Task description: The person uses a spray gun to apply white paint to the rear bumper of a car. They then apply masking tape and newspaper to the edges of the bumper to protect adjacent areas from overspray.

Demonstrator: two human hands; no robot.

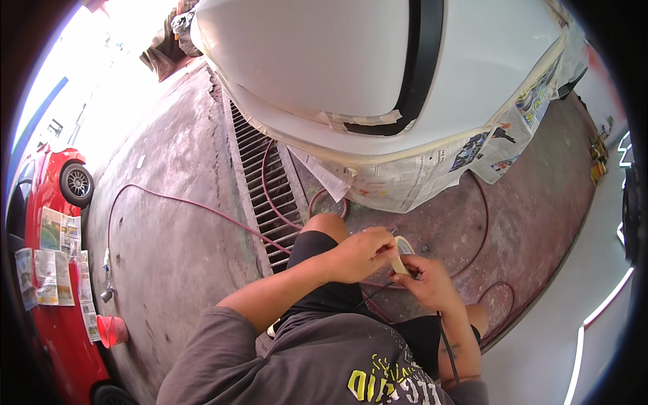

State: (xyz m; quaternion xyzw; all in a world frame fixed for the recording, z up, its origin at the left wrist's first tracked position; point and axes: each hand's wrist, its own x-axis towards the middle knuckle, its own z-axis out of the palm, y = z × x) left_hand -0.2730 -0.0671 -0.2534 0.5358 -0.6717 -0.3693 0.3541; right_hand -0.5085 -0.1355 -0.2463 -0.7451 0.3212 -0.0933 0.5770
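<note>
My right hand (425,280) is closed round the lower side of a cream roll of masking tape (401,264), thumb and fingers on its rim. My left hand (366,255) has its fingers pinched together against the roll's left side; whether a loose end of tape lies between them is hidden. Both hands are above my lap, over the floor. Ahead stands a white car body panel (317,61) with a black trim strip (422,61). Masking tape and newspaper sheets (405,182) cover its lower edge and hang toward the floor.
A metal drain grate (260,175) crosses the floor. A dark red hose (196,208) winds over it and round my legs. At the left are a red car (57,337) with newspaper on it and a red bucket (112,331). A thin black cable (447,347) runs along my right forearm.
</note>
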